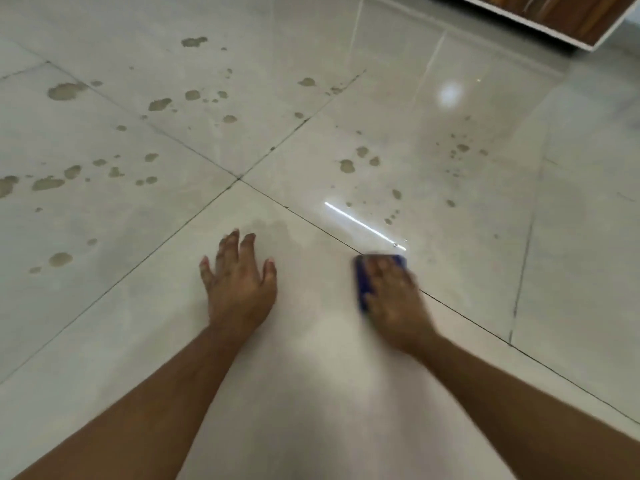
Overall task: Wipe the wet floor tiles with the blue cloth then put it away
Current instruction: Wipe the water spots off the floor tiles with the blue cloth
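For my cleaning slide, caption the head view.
Right hand presses blue cloth on splashed tiles; left hand braces flat.

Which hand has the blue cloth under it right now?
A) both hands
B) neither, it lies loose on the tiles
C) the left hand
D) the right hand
D: the right hand presses flat on the blue cloth against the floor tiles, while the left hand rests spread on bare tile.
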